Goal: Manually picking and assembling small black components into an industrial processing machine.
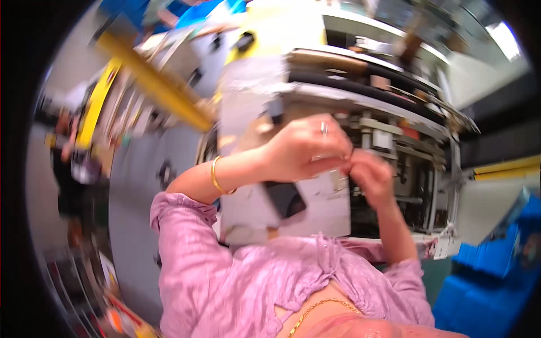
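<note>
Across the far side and to the right we have a long machine [389, 102] with dark rails, and near it the pale table [329, 211]. Blue bins [479, 293] stand at lower right. Over the table and the machine's near edge, our left hand [310, 147] is curled, fingers bent toward the thumb, and our right hand [372, 176] meets it with fingers bent inward. Blur hides the fingertips, so we cannot tell whether they pinch anything. A dark flat panel [286, 199] lies on the table below the left hand, apart from both hands. We judge the step in hand to be fine two-handed fingertip work above the table; the next move seems to call for steady, coordinated fingers.
</note>
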Motion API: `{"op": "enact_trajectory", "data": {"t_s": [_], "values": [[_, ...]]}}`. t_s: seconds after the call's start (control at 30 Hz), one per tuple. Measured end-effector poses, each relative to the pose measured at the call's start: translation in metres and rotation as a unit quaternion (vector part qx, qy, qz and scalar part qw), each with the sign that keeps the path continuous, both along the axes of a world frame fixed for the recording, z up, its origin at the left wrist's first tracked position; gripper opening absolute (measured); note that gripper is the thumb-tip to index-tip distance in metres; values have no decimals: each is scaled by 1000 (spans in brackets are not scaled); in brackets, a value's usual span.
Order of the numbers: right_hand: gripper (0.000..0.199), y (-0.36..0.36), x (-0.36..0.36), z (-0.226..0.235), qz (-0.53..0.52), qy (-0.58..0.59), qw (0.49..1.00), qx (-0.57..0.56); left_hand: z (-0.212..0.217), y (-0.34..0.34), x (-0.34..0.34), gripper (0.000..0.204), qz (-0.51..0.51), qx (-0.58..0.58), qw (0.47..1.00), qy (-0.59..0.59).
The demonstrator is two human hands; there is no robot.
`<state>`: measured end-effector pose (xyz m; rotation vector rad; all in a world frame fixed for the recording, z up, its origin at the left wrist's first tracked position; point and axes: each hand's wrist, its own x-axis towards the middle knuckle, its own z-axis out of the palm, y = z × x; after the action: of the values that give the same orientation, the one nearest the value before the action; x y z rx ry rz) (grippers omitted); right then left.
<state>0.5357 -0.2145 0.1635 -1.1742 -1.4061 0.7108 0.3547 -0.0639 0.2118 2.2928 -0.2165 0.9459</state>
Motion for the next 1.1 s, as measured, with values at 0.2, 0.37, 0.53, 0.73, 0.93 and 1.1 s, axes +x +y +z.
{"op": "enact_trajectory", "data": {"t_s": [0.2,0.37,0.53,0.73,0.93,1.1], "values": [[20,-74,-136,-49,108,172,948,-244,-84,-11,-252,10,440,-157,884,27],[21,-44,-230,-47,155,158,940,-260,-300,59,-451,20,747,-176,625,144],[22,-21,-312,-42,182,103,931,-298,-346,131,-481,25,784,-206,502,300],[25,-14,-355,-24,186,-10,926,-328,-326,172,-506,18,552,-449,624,323],[25,-9,-337,-11,182,-119,944,-249,-155,74,-453,10,259,-457,821,224],[39,11,-296,32,135,-192,972,-19,-39,-28,-394,11,175,0,954,244]]}}
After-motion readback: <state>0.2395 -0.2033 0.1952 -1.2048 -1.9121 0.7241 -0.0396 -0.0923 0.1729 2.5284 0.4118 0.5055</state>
